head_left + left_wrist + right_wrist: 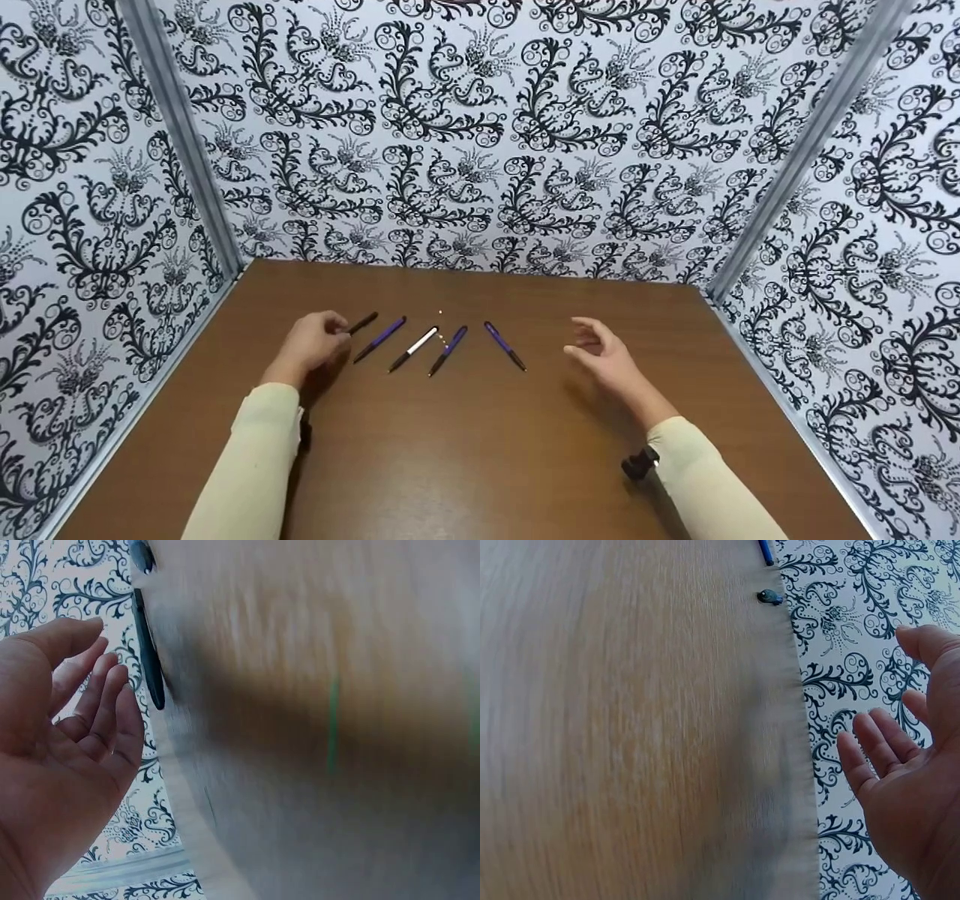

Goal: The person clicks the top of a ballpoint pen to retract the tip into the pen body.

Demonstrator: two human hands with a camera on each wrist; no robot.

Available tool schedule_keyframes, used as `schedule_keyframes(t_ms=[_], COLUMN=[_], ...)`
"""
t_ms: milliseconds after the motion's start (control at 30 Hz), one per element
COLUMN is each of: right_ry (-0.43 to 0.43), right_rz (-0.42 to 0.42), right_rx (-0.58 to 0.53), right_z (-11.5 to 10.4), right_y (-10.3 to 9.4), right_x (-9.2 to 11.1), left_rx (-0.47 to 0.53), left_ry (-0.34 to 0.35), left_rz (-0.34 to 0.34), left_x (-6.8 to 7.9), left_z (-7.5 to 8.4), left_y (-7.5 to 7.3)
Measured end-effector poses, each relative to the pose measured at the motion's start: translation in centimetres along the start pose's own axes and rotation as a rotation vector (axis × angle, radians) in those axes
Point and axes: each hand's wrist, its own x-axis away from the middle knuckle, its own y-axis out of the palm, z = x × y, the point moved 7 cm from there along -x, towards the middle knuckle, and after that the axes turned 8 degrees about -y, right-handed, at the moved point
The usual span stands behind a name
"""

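Here's the left hand (pixel 311 343), over at the left end of a row of five pens, and from the head view its fingertips overlap the near end of the black pen (pixel 364 322). Is it gripping? Look to the left wrist view: no, fingers loosely bent, thumb apart from them, and that black pen lies just beside the fingertips on the worktop (pixel 465 457), a gap showing between. That view also gives us the palm and a thin green streak (pixel 333 724) on the wood, which the head view doesn't show.

Along the row we go, all from the head view: first blue pen (pixel 380 340), white pen (pixel 413 349), second blue pen (pixel 448 350), all slanting alike, then the third blue pen (pixel 505 345), leaning the opposite way and set a little apart.

And the right hand (pixel 606 361)! Beyond that last pen, holding nothing, thumb and fingers apart. The right wrist view turns up its palm, fingers gently bent, plus a blue pen end (pixel 766 551) and a dark pen end (pixel 769 597); which pens they belong to, I can't tell.
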Motion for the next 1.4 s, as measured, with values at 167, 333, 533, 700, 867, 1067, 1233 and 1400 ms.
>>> schedule_keyframes(t_ms=[167,333,533,700,867,1067,1233,1400], right_ry=[-0.013,-0.03,-0.033,-0.034,-0.041,-0.031,-0.041,-0.049], right_rz=[0.017,0.045,0.06,0.053,0.056,0.051,0.05,0.063], right_rx=[-0.008,-0.042,-0.042,-0.059,-0.074,-0.078,-0.096,-0.137], right_z=[0.0,0.0,-0.1,-0.2,-0.2,-0.5,-0.7,-1.3], right_y=[0.1,0.5,0.9,0.9,1.0,1.5,2.2,3.2], right_x=[-0.2,-0.5,-0.9,-1.2,-1.5,-1.9,-2.3,-2.8], left_rx=[0.011,0.033,0.054,0.069,0.07,0.072,0.062,0.056], left_ry=[0.052,0.073,0.062,0.083,0.087,0.093,0.118,0.124], left_rz=[0.001,-0.002,-0.02,-0.023,-0.027,-0.032,-0.026,-0.022], left_x=[-0.5,-0.4,0.2,0.3,0.1,0.2,0.2,0.3], left_z=[0.4,1.2,2.1,2.6,2.4,2.6,2.8,2.9], left_y=[0.8,1.4,1.8,1.9,2.1,2.2,2.3,2.5])
